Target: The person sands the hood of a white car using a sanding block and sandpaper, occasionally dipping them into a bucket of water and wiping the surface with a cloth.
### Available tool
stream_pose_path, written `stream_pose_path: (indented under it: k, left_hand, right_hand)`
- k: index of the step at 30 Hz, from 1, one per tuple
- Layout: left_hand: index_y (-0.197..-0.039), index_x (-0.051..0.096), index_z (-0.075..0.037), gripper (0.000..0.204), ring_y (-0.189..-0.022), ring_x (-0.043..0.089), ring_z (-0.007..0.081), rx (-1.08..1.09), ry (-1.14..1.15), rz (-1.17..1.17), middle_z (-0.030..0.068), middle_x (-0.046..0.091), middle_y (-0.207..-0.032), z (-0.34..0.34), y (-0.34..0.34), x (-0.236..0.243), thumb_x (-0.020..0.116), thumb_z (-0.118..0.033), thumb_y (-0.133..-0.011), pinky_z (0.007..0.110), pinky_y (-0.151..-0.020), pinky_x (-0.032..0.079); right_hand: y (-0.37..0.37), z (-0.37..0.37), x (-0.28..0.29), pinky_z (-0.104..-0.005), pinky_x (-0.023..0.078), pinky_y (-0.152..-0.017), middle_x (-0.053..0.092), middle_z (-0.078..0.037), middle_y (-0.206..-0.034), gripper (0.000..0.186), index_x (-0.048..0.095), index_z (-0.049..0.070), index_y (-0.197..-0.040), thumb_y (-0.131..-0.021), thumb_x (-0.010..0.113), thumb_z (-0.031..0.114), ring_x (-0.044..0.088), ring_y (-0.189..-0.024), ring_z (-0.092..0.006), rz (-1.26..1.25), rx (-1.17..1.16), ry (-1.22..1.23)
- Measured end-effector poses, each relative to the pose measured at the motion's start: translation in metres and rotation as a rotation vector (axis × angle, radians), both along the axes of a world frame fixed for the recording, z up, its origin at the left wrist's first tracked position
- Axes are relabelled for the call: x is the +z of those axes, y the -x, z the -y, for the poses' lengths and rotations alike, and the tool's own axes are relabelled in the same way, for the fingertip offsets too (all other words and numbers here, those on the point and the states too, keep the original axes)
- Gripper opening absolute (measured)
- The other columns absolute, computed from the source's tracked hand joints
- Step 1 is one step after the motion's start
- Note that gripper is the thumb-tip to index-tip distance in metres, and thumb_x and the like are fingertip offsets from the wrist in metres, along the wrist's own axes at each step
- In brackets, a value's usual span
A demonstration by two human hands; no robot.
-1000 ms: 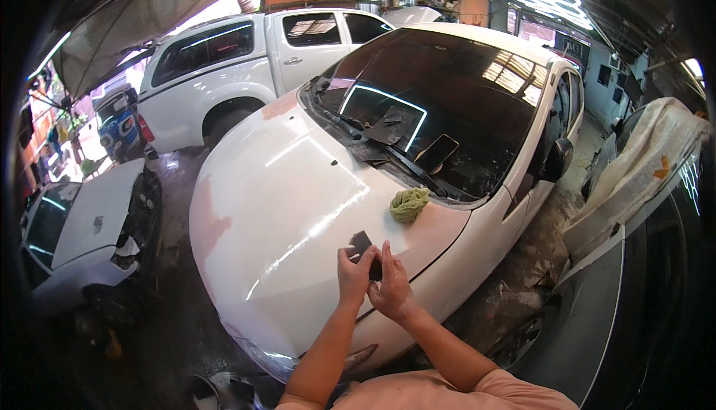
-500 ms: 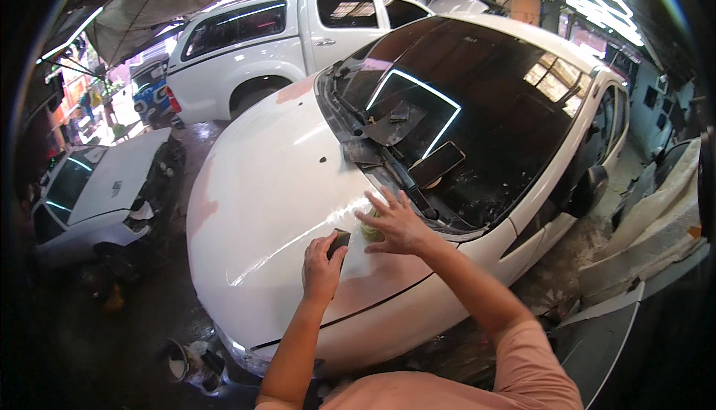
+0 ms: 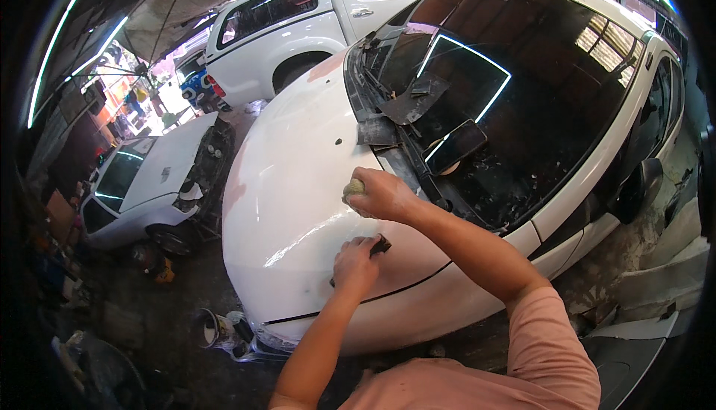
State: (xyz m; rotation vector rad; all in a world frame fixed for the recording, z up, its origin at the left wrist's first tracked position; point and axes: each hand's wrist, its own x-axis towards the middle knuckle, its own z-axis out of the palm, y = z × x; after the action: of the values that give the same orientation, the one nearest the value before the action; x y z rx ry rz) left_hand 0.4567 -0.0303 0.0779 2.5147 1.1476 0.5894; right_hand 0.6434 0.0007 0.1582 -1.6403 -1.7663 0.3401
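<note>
One dark block (image 3: 381, 244) is in the left hand (image 3: 356, 263), its fingers curled around it, at the near side of the white hood (image 3: 287, 201); I cannot tell whether the block touches the paint. Farther up the hood, the right hand (image 3: 384, 194) has its fingers closed on a bunched green cloth (image 3: 351, 188), part of it showing. Near the right hand, a phone (image 3: 458, 147) lies on the dark windshield (image 3: 537, 67), beside black sheets (image 3: 415, 103).
</note>
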Motion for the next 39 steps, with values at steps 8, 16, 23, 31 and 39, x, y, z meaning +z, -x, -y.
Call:
stream_pose_path:
  k: [8, 16, 23, 31, 39]
  left_hand:
    - [-0.126, 0.072, -0.013, 0.038, -0.102, 0.065, 0.0345, -0.056, -0.24, 0.064, 0.0114, 0.068, -0.109, 0.002, -0.016, -0.03, 0.077, -0.027, -0.092, 0.048, -0.089, 0.055]
    - [-0.12, 0.07, -0.006, 0.033, -0.108, 0.06, 0.0386, -0.128, -0.219, 0.144, 0.0156, 0.066, -0.114, -0.063, -0.048, -0.038, 0.077, -0.021, -0.092, 0.05, -0.094, 0.052]
    - [-0.125, 0.073, -0.005, 0.039, -0.106, 0.062, 0.0397, -0.23, -0.131, 0.176, 0.0189, 0.067, -0.116, -0.006, 0.007, -0.049, 0.081, -0.018, -0.09, 0.049, -0.095, 0.051]
    - [-0.123, 0.073, -0.003, 0.034, -0.106, 0.062, 0.0403, -0.213, -0.152, 0.137, 0.0205, 0.067, -0.117, -0.049, -0.041, -0.041, 0.079, -0.015, -0.091, 0.049, -0.093, 0.052]
    - [-0.116, 0.07, -0.001, 0.029, -0.109, 0.062, 0.0406, -0.225, -0.117, 0.168, 0.0206, 0.067, -0.115, -0.084, -0.054, -0.031, 0.079, -0.01, -0.091, 0.05, -0.097, 0.05]
  right_hand:
    - [-0.028, -0.004, -0.022, -0.0455, 0.056, -0.086, 0.073, -0.027, -0.099, 0.047, 0.066, 0.0, -0.113, -0.09, 0.074, 0.04, 0.073, -0.095, -0.0402, -0.291, -0.04, -0.079]
    - [-0.055, -0.003, -0.048, -0.0341, 0.054, -0.082, 0.069, -0.01, -0.098, 0.04, 0.066, 0.001, -0.108, -0.094, 0.075, 0.037, 0.065, -0.091, -0.0167, -0.699, 0.043, 0.014]
    - [-0.069, -0.003, -0.035, -0.0322, 0.054, -0.08, 0.068, -0.007, -0.094, 0.036, 0.064, 0.002, -0.106, -0.095, 0.075, 0.034, 0.064, -0.088, -0.0137, -0.848, 0.057, 0.012]
    - [-0.072, -0.002, -0.029, -0.0307, 0.054, -0.08, 0.069, -0.008, -0.094, 0.037, 0.065, 0.001, -0.106, -0.095, 0.074, 0.035, 0.065, -0.088, -0.0139, -0.98, 0.081, -0.01]
    - [-0.061, -0.004, -0.023, -0.0301, 0.055, -0.08, 0.069, -0.007, -0.095, 0.037, 0.066, 0.001, -0.107, -0.096, 0.074, 0.034, 0.066, -0.087, -0.0137, -0.974, 0.159, -0.03]
